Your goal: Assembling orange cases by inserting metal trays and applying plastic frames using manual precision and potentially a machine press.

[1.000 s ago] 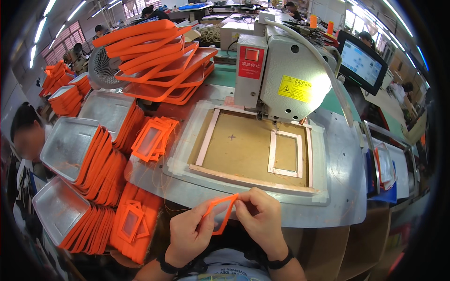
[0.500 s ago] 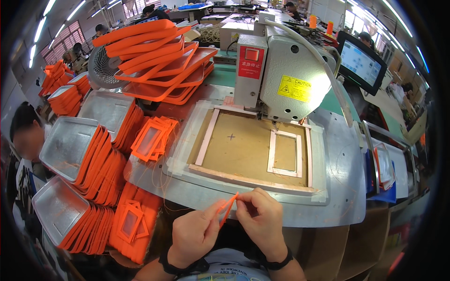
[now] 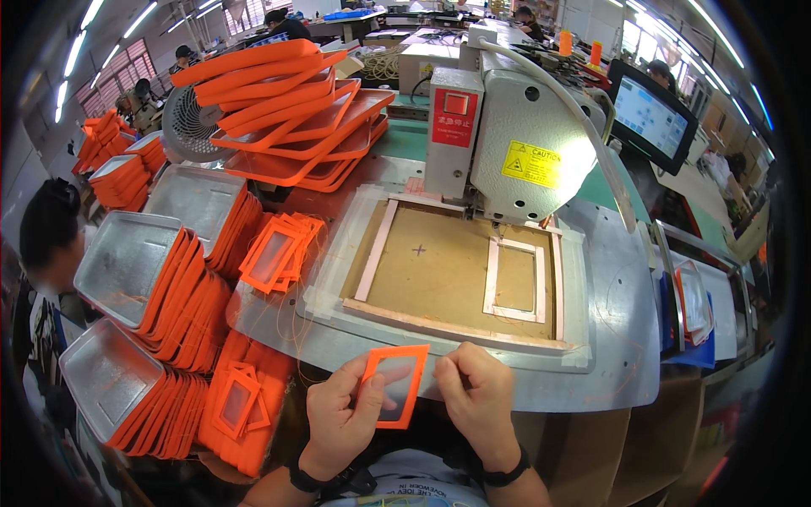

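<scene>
My left hand (image 3: 340, 422) pinches a small clear window panel with an orange fabric border (image 3: 412, 384) by its left side. The panel is turned broadly toward me, and fingers show through its clear middle. Just right of it, my right hand (image 3: 481, 401) is closed, thumb against curled fingers, apart from the panel. Whatever lies in that pinch, if anything, is too small to make out. Beyond both hands is a sewing machine head (image 3: 532, 127) over a tan template plate (image 3: 422, 270) with a white-edged rectangular opening (image 3: 514, 279).
Small orange-bordered panels (image 3: 274, 253) lie left of the template, with loose orange threads. Stacks of clear-topped orange trays (image 3: 127, 270) fill the left side, and more orange pieces (image 3: 279, 110) are piled behind. A monitor (image 3: 650, 114) stands at right. A person (image 3: 51, 228) is at far left.
The panel has swung from edge-on to facing me in my left hand. My right hand has come off its edge and moved slightly right, fingers still closed.
</scene>
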Demonstrator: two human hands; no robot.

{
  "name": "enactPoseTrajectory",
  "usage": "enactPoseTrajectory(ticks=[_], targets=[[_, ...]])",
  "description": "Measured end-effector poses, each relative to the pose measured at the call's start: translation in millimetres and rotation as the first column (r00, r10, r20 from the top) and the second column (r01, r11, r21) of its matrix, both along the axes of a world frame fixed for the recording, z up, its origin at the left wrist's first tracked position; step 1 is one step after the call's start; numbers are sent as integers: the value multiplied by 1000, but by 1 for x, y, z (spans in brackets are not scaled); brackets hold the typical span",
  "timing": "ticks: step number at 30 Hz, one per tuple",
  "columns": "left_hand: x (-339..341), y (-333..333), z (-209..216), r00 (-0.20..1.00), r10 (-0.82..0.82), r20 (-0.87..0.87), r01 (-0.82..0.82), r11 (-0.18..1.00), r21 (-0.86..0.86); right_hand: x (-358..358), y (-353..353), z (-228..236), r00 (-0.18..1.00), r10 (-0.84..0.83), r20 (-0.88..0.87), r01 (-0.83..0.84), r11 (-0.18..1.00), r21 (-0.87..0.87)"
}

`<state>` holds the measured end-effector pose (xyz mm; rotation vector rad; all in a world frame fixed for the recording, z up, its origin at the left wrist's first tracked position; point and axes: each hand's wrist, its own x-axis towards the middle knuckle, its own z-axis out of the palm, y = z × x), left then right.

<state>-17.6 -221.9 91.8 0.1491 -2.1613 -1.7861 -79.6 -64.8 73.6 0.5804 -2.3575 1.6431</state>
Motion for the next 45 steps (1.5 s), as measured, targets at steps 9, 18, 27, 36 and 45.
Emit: enactPoseTrajectory(ticks=[9, 18, 27, 36, 45], targets=[[2, -1, -11, 972, -81, -221, -45, 856, -515, 3, -8, 4, 1000, -12, -20, 12, 1000, 4], [4, 1, -3, 1000, 16, -27, -19, 990, -137, -3, 1, 0, 987, -137, -83, 141, 989, 43], [2, -3, -6, 1000, -10, 24, 9, 1000, 15, 4, -5, 16, 996, 5, 89, -2, 1000, -28], [1, -2, -5, 1000, -11, -14, 10, 998, -58, -1, 8, -1, 999, -32, 3, 32, 998, 62], [0, -1, -12, 995, -1, -104, -24, 972, -235, 7, -4, 12, 996, 56, 75, -59, 997, 39]])
